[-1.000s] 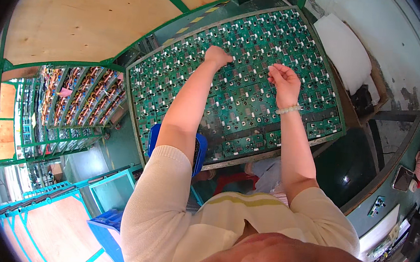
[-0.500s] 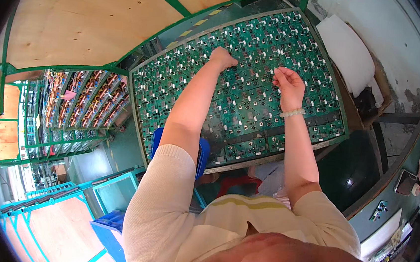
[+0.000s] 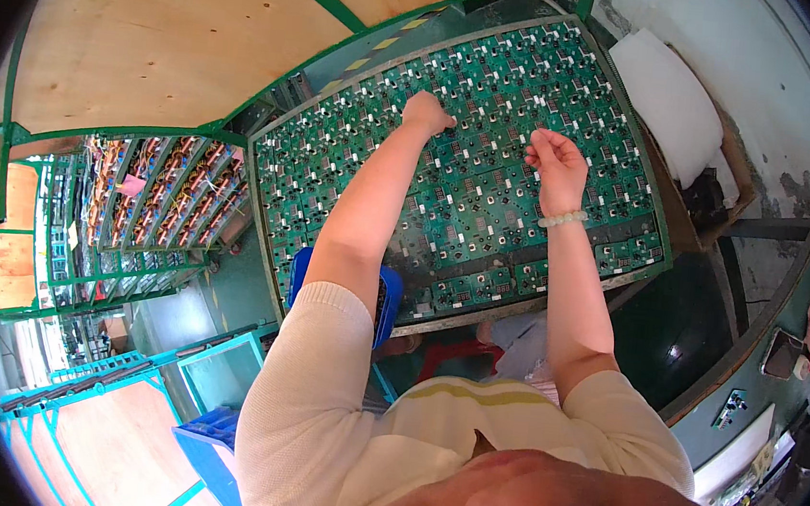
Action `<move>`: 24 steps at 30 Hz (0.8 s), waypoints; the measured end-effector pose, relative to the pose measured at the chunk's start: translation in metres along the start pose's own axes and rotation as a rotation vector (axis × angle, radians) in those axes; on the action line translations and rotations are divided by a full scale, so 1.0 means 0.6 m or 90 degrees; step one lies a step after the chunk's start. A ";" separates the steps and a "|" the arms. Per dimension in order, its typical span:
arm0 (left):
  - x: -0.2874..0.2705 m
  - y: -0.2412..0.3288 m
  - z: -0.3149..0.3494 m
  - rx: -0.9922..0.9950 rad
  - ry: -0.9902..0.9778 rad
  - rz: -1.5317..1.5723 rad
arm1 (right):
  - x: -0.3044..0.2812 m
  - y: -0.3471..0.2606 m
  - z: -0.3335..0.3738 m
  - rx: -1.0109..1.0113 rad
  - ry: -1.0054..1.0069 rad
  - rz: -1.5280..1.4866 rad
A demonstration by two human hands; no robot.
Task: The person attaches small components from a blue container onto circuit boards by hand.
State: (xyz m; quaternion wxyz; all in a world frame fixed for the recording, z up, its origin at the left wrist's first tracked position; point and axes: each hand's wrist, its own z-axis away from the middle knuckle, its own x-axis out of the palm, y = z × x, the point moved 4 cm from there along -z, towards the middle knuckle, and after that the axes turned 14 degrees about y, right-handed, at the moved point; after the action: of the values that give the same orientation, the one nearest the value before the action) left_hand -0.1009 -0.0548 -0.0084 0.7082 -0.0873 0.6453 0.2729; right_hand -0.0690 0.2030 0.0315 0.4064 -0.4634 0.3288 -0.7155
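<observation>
A wide table holds rows of green circuit boards point(image 3: 472, 206) dotted with white and black components. Over the far middle of the boards, my left hand point(image 3: 426, 113) is closed, its fingertips down at a small dark part on one board. What those fingers grip is too small to name. My right hand point(image 3: 558, 160), with a beaded bracelet at its wrist, is raised above the boards to the right. Its thumb and forefinger are pinched together, and anything between them is too small to make out.
Beneath my left forearm is a blue bin point(image 3: 389, 307) at the table's near edge. Racks of boards with copper-coloured parts point(image 3: 165, 192) stand to the left. On the right are a cardboard box with white sheets point(image 3: 673, 108) and a side bench point(image 3: 750, 380) holding a phone.
Both hands stay almost where they were. The fingers of my left hand have shifted very slightly at the board.
</observation>
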 end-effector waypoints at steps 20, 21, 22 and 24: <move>-0.006 0.023 0.056 0.110 0.143 0.036 | 0.015 0.018 -0.008 -0.072 -0.056 0.154; -0.017 0.021 0.059 0.079 0.167 0.123 | 0.006 0.021 -0.015 -0.068 -0.054 0.193; -0.028 0.018 0.064 0.048 0.189 0.211 | 0.001 0.024 -0.022 -0.077 -0.040 0.197; -0.019 -0.023 0.078 -0.231 0.043 0.697 | 0.011 0.044 -0.028 -0.065 -0.060 0.262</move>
State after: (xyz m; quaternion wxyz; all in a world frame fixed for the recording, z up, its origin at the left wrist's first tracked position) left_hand -0.0537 -0.0471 0.0067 0.4166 0.1310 0.5615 0.7029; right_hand -0.0788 0.1865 0.0057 0.5347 -0.4397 0.4331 -0.5773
